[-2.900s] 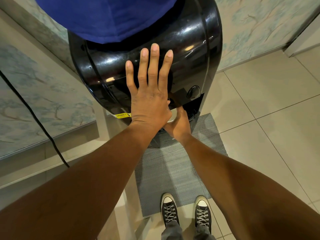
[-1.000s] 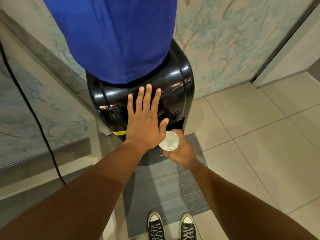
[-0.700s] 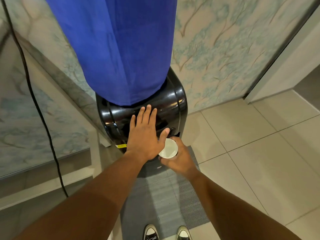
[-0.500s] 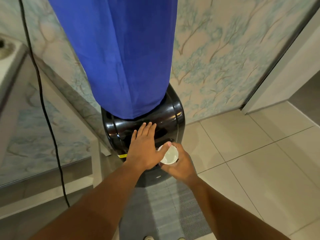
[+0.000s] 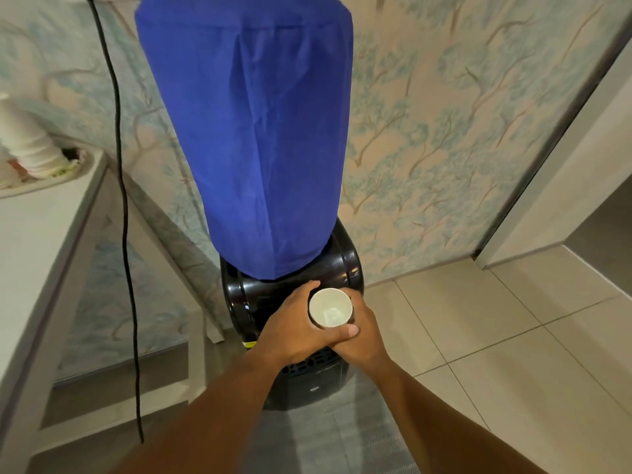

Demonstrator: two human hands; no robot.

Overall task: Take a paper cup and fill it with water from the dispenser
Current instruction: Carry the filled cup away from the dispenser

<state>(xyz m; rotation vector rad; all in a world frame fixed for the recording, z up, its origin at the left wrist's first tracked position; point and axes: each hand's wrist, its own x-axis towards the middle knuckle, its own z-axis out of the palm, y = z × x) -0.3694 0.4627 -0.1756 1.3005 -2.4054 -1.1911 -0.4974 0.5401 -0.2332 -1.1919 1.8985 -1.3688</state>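
A white paper cup point(image 5: 330, 308) is held upright in front of the black water dispenser point(image 5: 345, 268), with clear water showing at its bottom. My left hand point(image 5: 294, 331) wraps around the cup from the left, thumb across its near side. My right hand point(image 5: 359, 336) grips it from the right and below. A large bottle under a blue cloth cover point(image 5: 249, 131) stands on top of the dispenser. The taps are hidden behind my hands.
A white table point(image 5: 44, 241) stands at the left with a stack of paper cups point(image 5: 24, 145) on a tray. A black cable point(image 5: 124, 206) hangs down beside it. A grey mat point(image 5: 342, 443) lies on the tiled floor under the dispenser. A doorway opens at the right.
My left hand left the dispenser's front and closed around the cup. The cup came up and out from under the taps. My view has lifted, showing the whole covered bottle and the table.
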